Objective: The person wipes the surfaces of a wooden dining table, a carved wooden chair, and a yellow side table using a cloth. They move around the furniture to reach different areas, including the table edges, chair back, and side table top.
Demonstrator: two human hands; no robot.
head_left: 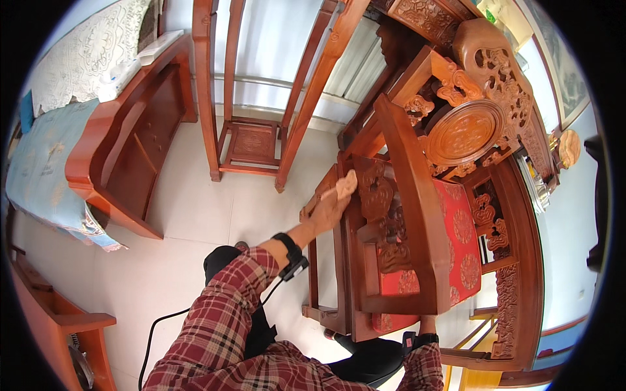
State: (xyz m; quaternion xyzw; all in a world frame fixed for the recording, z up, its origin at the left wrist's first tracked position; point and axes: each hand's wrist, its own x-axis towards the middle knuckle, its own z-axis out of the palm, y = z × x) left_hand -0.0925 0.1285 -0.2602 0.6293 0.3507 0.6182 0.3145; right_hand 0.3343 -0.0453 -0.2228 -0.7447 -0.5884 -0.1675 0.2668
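My left hand (330, 209) reaches forward with a crumpled beige cloth (347, 184) in its fingers. The cloth is against or very near the carved side panel (375, 190) of a reddish wooden armchair (415, 210); contact is hard to tell. A red seat cushion (462, 229) with round patterns lies on the chair, under its angled armrest. Low on the right, my right hand (428, 322) goes behind the front end of that armrest. Its fingers are hidden, so any grip there cannot be seen. Both wrists wear black straps.
A tall wooden stand (252, 171) rises from the tiled floor ahead. To the left is a wooden bed (137, 146) with a blue cover. A small side table (323, 195) adjoins the armchair. A black cable (151, 327) hangs beside my left sleeve. Another wooden piece (80, 322) is at lower left.
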